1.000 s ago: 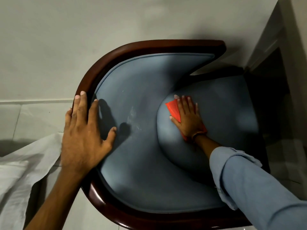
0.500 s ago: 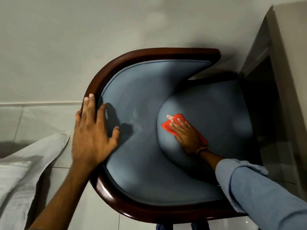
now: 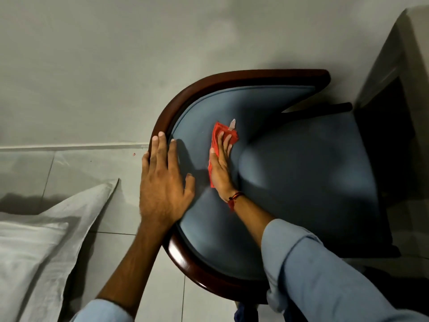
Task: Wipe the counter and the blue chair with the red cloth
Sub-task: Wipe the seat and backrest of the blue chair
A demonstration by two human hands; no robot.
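Where wall [image 3: 116, 54] crowds chair [image 3: 301, 170]: pillow [image 3: 41, 247].

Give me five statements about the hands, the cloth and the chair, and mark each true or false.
1. The right hand presses the red cloth flat against the chair's backrest. True.
2. The left hand holds the cloth. False: it rests on the wooden rim.
3. The cloth lies on the floor. False: it is on the blue upholstery.
4. A white pillow lies left of the chair. True.
5. The chair's frame is white metal. False: it is dark glossy wood.
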